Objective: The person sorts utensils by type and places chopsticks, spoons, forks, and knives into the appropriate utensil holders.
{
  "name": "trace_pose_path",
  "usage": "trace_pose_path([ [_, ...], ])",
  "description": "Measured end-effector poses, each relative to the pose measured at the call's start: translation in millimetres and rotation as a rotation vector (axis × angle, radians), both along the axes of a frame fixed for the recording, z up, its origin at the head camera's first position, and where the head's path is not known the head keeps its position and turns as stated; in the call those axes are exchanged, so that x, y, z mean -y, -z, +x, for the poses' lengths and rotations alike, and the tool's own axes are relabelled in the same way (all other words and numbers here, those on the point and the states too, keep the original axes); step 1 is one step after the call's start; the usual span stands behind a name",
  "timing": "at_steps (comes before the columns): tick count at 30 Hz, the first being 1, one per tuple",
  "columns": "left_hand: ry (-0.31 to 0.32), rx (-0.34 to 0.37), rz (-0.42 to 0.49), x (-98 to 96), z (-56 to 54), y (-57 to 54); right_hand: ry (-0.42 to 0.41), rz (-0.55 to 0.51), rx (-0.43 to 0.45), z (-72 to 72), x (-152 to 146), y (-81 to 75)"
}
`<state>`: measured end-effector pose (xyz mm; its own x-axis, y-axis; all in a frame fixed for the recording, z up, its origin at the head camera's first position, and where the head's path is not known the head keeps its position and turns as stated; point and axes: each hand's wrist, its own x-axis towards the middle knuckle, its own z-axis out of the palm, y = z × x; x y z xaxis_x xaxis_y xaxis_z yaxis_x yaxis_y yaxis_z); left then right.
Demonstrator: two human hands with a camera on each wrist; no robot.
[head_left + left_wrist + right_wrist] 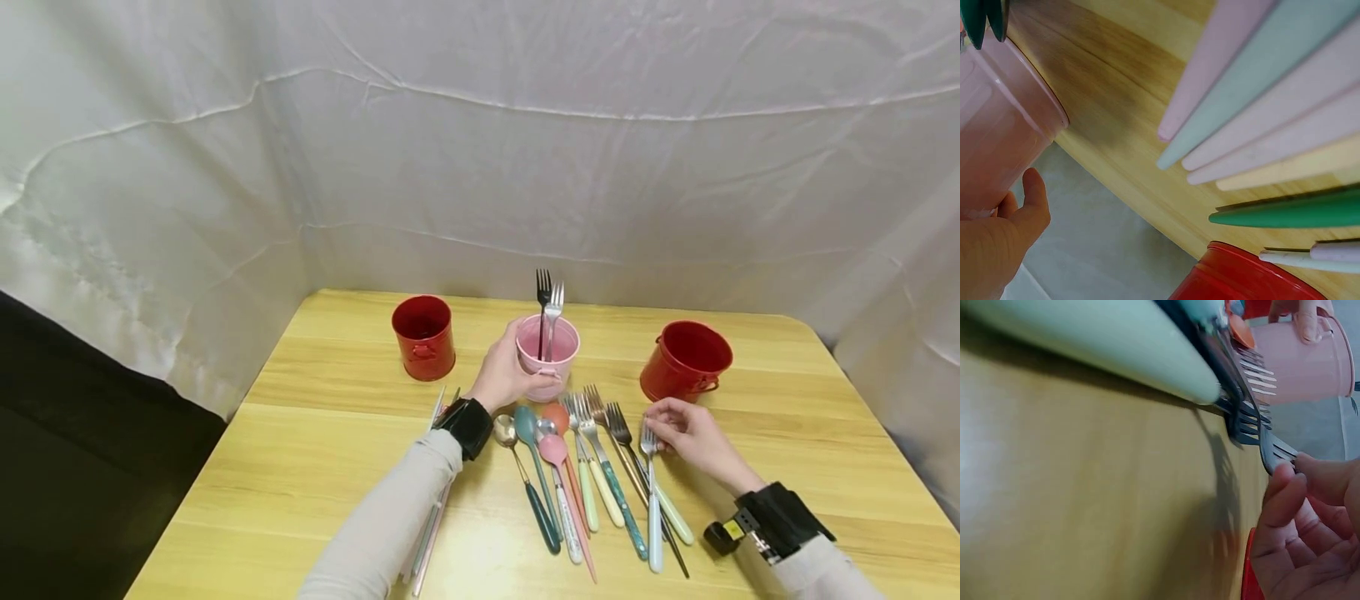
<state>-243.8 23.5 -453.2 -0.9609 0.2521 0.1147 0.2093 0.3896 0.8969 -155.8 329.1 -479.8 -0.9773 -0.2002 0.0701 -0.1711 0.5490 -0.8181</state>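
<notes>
My left hand [510, 371] grips the pink bucket [564, 371] round its near left side. A black fork [543, 287] and a silver fork [555, 307] stand in that bucket, tines up. My right hand [693, 437] pinches the tines of a fork with a light blue handle [655, 533], thumb and forefinger meeting there in the right wrist view. Just left of this fork lie several other forks, among them one with a teal handle [626, 512] and a dark one [617, 423]. A pale green handle [677, 512] lies close on its right.
One red bucket [431, 358] stands at the back left, another red bucket [663, 375] beyond my right hand. Several spoons, including a pink spoon [554, 450], lie in the middle. Pastel chopsticks [1260, 106] lie partly under my left forearm. Grey cloth [480, 183] hangs behind the table.
</notes>
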Motion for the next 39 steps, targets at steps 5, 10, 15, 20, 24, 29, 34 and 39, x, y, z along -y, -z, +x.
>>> trace_pose_path([
  [5, -0.002, -0.001, -0.006, 0.0, 0.3, -1.2, 0.048, -0.043, -0.003, -11.8, 3.7, -4.6],
  [10, 0.000, -0.006, 0.001, 0.0, 0.4, -1.0, 0.087, -0.058, 0.005, -12.9, 5.2, -5.3],
  [15, -0.001, -0.007, -0.008, 0.2, 0.9, -0.5, 0.108, -0.011, -0.024, -3.2, 3.2, -5.2],
  [20, -0.005, -0.015, -0.015, 0.4, 0.0, -1.7, 0.087, 0.087, 0.003, 11.2, 0.2, -7.8],
  [24, -0.001, -0.015, -0.018, -0.1, -1.5, -2.6, 0.010, 0.239, 0.024, 22.5, 3.5, -12.6],
  [29, -0.003, -0.010, -0.022, 0.0, -2.8, -4.5, -0.070, 0.349, 0.025, 29.8, 13.9, -17.7],
  [34, -0.007, -0.007, -0.019, -0.2, -2.8, -4.9, -0.095, 0.412, 0.036, 33.2, 23.5, -18.7],
  [39, -0.009, 0.003, -0.026, -0.6, -0.7, -5.6, -0.071, 0.491, 0.027, 35.8, 31.2, -15.9],
])
